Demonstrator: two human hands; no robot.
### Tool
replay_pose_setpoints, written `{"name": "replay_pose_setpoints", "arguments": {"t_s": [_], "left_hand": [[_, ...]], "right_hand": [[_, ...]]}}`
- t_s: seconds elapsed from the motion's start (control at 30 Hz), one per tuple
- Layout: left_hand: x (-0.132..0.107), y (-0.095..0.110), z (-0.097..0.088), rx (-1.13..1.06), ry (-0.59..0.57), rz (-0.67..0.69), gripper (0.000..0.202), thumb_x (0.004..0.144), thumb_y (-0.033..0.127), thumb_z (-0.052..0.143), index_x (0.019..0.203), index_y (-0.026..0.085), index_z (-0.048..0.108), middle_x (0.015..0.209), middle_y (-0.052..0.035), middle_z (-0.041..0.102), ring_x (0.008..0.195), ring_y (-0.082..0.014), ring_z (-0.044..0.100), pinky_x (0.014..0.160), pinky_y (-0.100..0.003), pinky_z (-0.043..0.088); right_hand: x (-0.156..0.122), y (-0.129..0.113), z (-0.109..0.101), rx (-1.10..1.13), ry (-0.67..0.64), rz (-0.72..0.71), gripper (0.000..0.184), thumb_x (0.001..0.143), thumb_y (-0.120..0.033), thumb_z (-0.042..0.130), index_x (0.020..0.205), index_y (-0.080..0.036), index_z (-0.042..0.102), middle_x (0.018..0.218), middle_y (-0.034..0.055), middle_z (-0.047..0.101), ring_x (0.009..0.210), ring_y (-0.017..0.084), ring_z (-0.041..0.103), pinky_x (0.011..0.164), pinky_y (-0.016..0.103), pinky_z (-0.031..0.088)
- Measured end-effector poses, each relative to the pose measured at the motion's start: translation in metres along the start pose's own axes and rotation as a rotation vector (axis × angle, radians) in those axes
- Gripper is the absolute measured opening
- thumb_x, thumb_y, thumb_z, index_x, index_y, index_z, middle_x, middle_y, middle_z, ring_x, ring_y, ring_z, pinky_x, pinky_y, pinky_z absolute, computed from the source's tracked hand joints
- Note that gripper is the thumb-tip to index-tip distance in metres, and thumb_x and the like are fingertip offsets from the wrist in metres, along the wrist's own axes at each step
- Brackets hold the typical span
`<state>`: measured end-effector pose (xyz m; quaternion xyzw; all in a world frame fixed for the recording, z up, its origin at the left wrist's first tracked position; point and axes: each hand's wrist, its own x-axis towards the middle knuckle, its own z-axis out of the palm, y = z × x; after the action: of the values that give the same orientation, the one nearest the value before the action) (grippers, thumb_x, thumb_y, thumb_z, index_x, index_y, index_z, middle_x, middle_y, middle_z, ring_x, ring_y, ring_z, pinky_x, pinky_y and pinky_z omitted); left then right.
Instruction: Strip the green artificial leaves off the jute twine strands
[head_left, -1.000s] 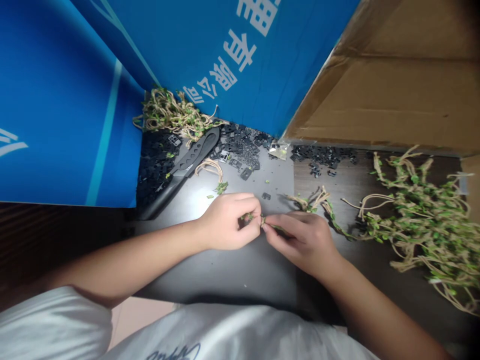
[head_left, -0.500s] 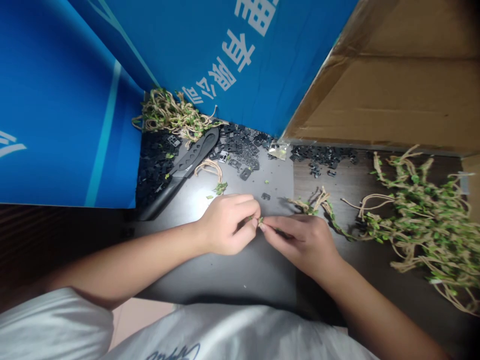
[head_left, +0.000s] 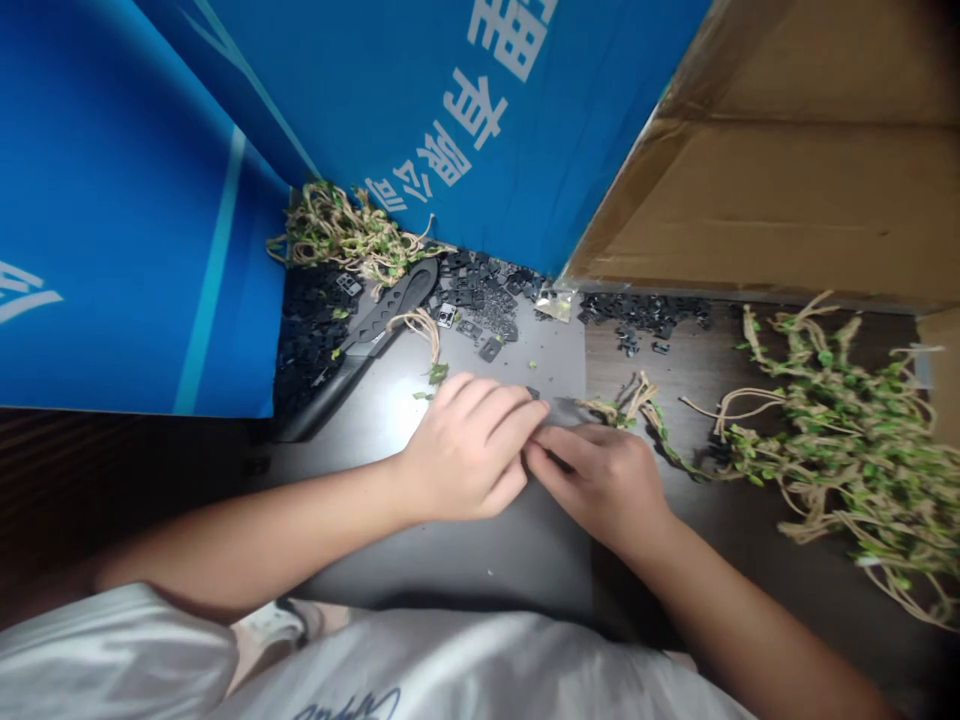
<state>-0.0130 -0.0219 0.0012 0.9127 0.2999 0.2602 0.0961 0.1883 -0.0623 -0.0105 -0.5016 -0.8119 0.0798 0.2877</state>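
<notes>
Left hand moved forward, touching right hand (any held item hidden)

View: one camera worn on my head, looking forward and down.
Nearness: close above my left hand and right hand, on a dark tabletop.
Frame top: a glossy blue printed banner and a brown corrugated cardboard sheet.
Frame bottom: my white cotton T-shirt.
</notes>
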Motion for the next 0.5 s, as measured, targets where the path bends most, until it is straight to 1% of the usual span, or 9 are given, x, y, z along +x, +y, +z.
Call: {"name": "replay_pose_setpoints", "arguments": {"t_s": [0.07,0.13,0.17,0.23,0.3,0.37,0.47,0.5], "left_hand": [[0.0,0.001,0.003,-0.042,-0.039,0.024,0.04,0.089,0.02,0.053,0.128,0.012,0.054,0.117,-0.0128,0.069,0.098,-0.0264,0.065,0.085,-0.043,0.049],[0.0,0.0,0.005,-0.131,-0.11,-0.013,0.034,0.089,0.018,0.05,0.122,0.011,0.056,0.107,-0.0103,0.069,0.087,-0.0216,0.065,0.077,-0.036,0.051],[0.001,-0.001,0.005,-0.158,-0.139,-0.034,0.03,0.089,0.017,0.049,0.118,0.012,0.058,0.101,-0.0082,0.069,0.082,-0.0199,0.064,0.074,-0.034,0.051],[0.002,-0.003,0.005,-0.16,-0.16,-0.07,0.021,0.091,0.019,0.047,0.106,0.016,0.061,0.088,-0.0043,0.067,0.071,-0.0181,0.061,0.067,-0.032,0.049],[0.002,-0.004,0.004,-0.13,-0.149,-0.071,0.016,0.093,0.023,0.047,0.093,0.018,0.062,0.078,-0.002,0.063,0.064,-0.0173,0.057,0.061,-0.032,0.046],[0.002,-0.005,0.003,-0.124,-0.143,-0.043,0.02,0.096,0.027,0.048,0.086,0.019,0.063,0.073,-0.0009,0.061,0.06,-0.0164,0.055,0.058,-0.032,0.045],[0.002,-0.006,0.002,-0.133,-0.15,0.0,0.026,0.101,0.031,0.047,0.089,0.019,0.066,0.073,-0.0007,0.06,0.061,-0.0155,0.056,0.059,-0.031,0.045],[0.003,-0.007,0.002,-0.13,-0.149,0.002,0.027,0.103,0.031,0.046,0.09,0.019,0.066,0.073,-0.0008,0.061,0.062,-0.0152,0.056,0.06,-0.03,0.045]], "right_hand": [[0.0,-0.002,0.0,-0.031,-0.009,0.003,0.026,0.099,-0.025,0.057,0.076,-0.02,0.069,0.059,-0.0009,0.063,0.052,0.013,0.055,0.056,0.03,0.032],[0.001,-0.004,-0.001,-0.034,-0.042,0.008,0.028,0.1,-0.028,0.056,0.076,-0.019,0.068,0.06,-0.0003,0.062,0.053,0.014,0.055,0.058,0.03,0.032],[0.002,-0.004,-0.002,-0.027,-0.066,0.009,0.028,0.101,-0.03,0.055,0.077,-0.019,0.067,0.061,0.0,0.062,0.055,0.014,0.056,0.059,0.03,0.032],[0.004,-0.005,-0.008,-0.02,-0.111,0.03,0.029,0.102,-0.034,0.055,0.079,-0.02,0.067,0.063,-0.0002,0.062,0.058,0.014,0.058,0.059,0.029,0.032],[0.008,-0.002,-0.018,-0.016,-0.15,0.074,0.032,0.102,-0.04,0.055,0.079,-0.021,0.066,0.062,-0.0012,0.061,0.058,0.013,0.058,0.058,0.028,0.031],[0.011,0.006,-0.031,-0.025,-0.173,0.127,0.036,0.102,-0.045,0.054,0.078,-0.021,0.065,0.06,-0.0025,0.059,0.056,0.012,0.057,0.057,0.027,0.031],[0.013,0.024,-0.055,-0.145,-0.164,0.201,0.041,0.103,-0.051,0.05,0.078,-0.023,0.066,0.057,-0.0026,0.057,0.053,0.012,0.053,0.056,0.027,0.03],[0.012,0.031,-0.063,-0.206,-0.132,0.222,0.044,0.103,-0.054,0.049,0.077,-0.023,0.066,0.057,-0.0019,0.057,0.051,0.012,0.052,0.055,0.027,0.029]]}}
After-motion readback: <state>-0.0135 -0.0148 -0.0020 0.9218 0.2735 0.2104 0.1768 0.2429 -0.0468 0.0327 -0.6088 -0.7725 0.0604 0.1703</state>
